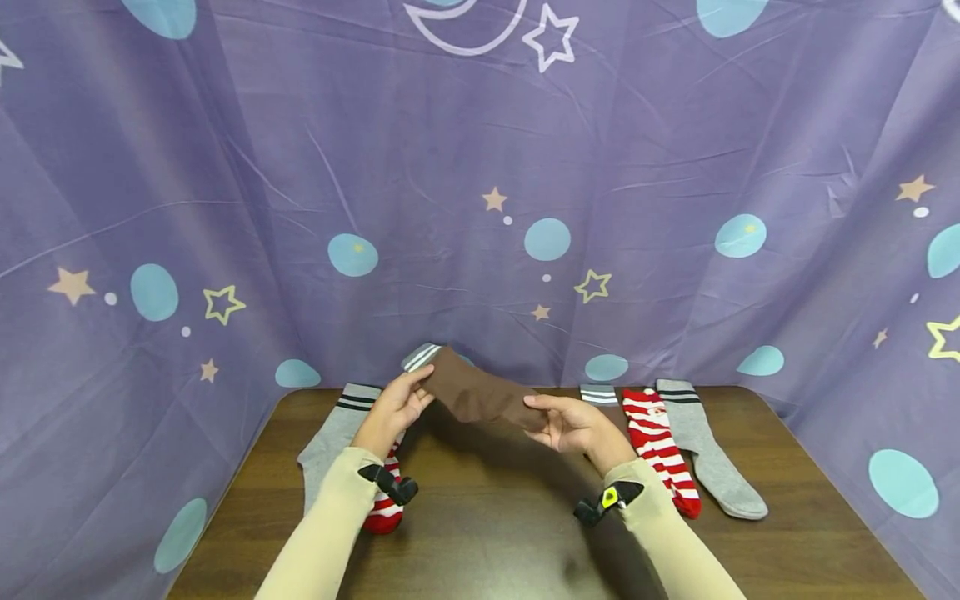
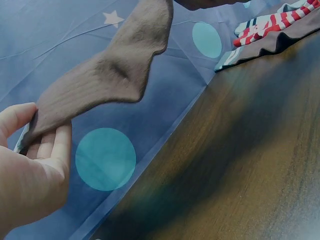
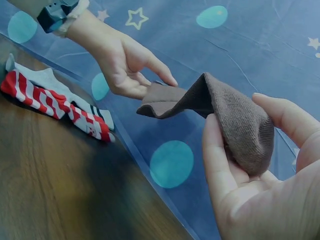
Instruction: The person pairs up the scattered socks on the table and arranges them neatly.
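A brown sock (image 1: 480, 392) with a grey, white-striped cuff is stretched in the air between both hands, above the far part of the table. My left hand (image 1: 399, 406) pinches it near the cuff, thumb on one face and fingers on the other, as the left wrist view also shows on the brown cloth (image 2: 107, 75). The toe end is in my right hand (image 1: 573, 423), between thumb and fingers. In the right wrist view the toe (image 3: 245, 130) bulges over those fingers, and the sock folds sharply in the middle.
On the wooden table (image 1: 480, 533), a grey sock (image 1: 333, 437) and a red-striped sock (image 1: 386, 500) lie at left, partly behind my left arm. At right lie another brown sock with a striped cuff (image 1: 598, 394), a red-striped sock (image 1: 660, 450) and a grey sock (image 1: 708, 450). A purple curtain (image 1: 450, 208) hangs behind.
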{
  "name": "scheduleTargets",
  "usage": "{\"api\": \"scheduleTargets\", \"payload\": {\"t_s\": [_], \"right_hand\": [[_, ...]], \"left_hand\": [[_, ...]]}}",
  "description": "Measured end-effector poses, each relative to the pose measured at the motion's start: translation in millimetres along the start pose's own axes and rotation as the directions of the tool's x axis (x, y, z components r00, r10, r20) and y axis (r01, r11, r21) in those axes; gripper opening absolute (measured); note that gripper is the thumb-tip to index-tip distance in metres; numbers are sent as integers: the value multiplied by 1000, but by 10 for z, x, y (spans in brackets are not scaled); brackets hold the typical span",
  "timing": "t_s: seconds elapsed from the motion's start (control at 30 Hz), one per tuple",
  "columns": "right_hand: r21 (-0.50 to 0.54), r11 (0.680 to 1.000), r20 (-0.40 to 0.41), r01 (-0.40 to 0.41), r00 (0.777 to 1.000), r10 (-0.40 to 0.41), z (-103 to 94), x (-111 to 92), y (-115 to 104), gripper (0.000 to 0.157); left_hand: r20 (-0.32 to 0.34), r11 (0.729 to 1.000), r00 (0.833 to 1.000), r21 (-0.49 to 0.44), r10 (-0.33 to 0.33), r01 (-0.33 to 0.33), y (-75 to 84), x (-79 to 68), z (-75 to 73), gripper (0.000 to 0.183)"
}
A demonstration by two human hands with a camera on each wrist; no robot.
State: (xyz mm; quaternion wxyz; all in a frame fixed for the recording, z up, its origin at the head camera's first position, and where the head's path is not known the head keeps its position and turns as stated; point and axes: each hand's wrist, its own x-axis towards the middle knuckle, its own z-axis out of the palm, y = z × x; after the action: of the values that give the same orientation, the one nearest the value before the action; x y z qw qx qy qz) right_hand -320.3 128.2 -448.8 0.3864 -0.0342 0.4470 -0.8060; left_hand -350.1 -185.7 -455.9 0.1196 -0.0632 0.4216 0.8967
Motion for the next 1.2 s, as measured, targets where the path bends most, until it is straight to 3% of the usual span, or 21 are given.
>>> {"api": "scheduleTargets", "payload": {"t_s": [0.13, 0.27, 0.4, 0.6, 0.77, 0.97, 1.2], "right_hand": [[18, 1000, -24, 11, 1000, -11, -68, -36, -39, 6], [29, 999, -56, 28, 998, -26, -122, -74, -69, 19], [31, 998, -96, 49, 994, -45, -154, -110, -91, 15], [58, 996, -79, 69, 995, -64, -165, -145, -139, 25], [88, 993, -58, 78, 996, -73, -190, -164, -194, 26], [118, 990, -89, 73, 994, -63, -248, -186, -248, 22], [107, 991, -105, 85, 992, -74, -310, -223, -288, 23]], "left_hand": [[3, 1000, 1000, 16, -2, 1, 0, -15, -12, 27], [30, 999, 999, 34, -10, 9, 0, -44, -14, 31], [78, 999, 997, 39, -26, 23, -1, -82, -17, 34], [119, 996, 991, 64, -63, 55, -2, -144, -41, 41], [130, 992, 987, 98, -94, 82, -14, -154, -75, 38], [134, 984, 983, 145, -125, 106, -3, -196, -93, 33], [95, 965, 982, 220, -163, 139, 1, -204, -141, 18]]}}
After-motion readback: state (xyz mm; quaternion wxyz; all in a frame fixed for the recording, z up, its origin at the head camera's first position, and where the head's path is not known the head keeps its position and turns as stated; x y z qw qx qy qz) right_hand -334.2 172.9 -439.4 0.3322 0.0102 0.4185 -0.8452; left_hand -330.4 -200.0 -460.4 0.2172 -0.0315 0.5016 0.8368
